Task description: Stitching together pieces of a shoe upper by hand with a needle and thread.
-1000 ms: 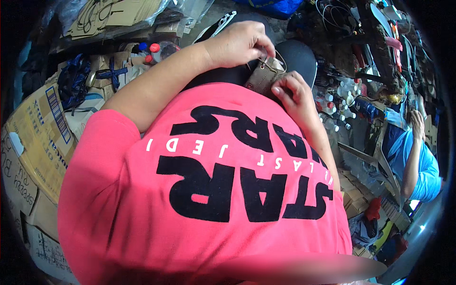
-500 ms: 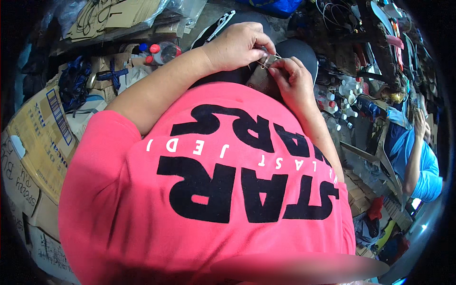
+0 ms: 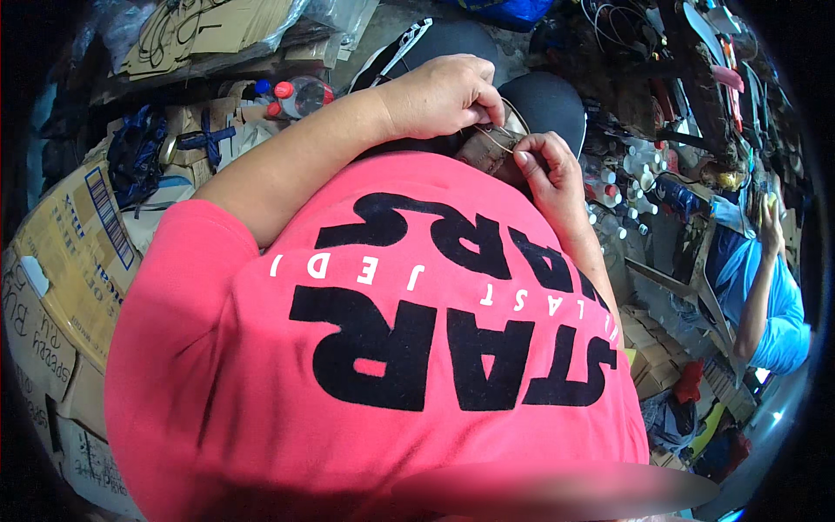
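Note:
Between my knees sits what looks like a brown leather shoe [image 3: 479, 153], mostly hidden behind my shirt and my left hand. A thin pale cord [image 3: 497, 137] runs across it from one hand to the other. My left hand [image 3: 452, 96] is closed, its thumb and fingers pinching the cord at the shoe's far left. To the near right of the shoe, my right hand [image 3: 555, 178] pinches the cord's other stretch between thumb and forefinger.
Plastic bottles [image 3: 303, 96] with red caps stand at left, beyond my left forearm. More small bottles [image 3: 609, 193] cluster at right. A cardboard box [image 3: 74, 252] is at far left, flat cardboard [image 3: 235, 26] at the back. A person in blue [image 3: 757, 296] sits at right.
My right hand has moved nearer and to the right, away from my left hand, drawing the cord out between them. More of the brown shoe now shows.

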A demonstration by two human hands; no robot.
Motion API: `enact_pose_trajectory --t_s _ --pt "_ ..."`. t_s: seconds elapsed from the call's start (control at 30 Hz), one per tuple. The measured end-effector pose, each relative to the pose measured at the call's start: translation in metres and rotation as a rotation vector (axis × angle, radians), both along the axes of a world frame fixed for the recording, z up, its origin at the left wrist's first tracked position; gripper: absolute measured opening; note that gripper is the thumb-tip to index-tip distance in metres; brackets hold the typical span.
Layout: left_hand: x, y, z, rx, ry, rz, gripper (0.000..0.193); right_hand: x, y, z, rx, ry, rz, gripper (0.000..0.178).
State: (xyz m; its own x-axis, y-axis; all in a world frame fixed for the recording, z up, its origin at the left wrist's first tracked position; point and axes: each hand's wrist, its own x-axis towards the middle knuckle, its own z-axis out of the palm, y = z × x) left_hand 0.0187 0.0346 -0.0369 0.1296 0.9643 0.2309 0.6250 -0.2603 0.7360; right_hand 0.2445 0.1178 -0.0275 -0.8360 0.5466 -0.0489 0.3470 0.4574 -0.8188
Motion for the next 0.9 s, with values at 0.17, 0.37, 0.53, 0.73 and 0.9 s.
enact_pose_trajectory --t_s 0.17,0.37,0.53,0.73,0.9 --pt "0.004 0.000 0.003 -0.023 -0.019 -0.010 0.012 -0.001 0.000 -0.001 -0.006 0.011 -0.012 0.006" --pt "0.017 0.009 0.006 0.196 0.157 -0.073 0.008 -0.002 0.000 -0.001 -0.017 -0.005 -0.006 0.007" --pt "0.015 0.040 0.029 0.066 0.333 -0.291 0.010 0.011 0.006 0.000 -0.145 0.113 -0.106 0.009" --pt "0.055 0.027 0.033 -0.004 0.481 -0.572 0.016 0.040 0.024 0.004 -0.393 0.262 -0.462 0.011" --pt "0.056 0.037 0.050 -0.016 0.715 -0.686 0.015 0.041 0.016 0.004 -0.026 -0.107 -0.295 0.011"
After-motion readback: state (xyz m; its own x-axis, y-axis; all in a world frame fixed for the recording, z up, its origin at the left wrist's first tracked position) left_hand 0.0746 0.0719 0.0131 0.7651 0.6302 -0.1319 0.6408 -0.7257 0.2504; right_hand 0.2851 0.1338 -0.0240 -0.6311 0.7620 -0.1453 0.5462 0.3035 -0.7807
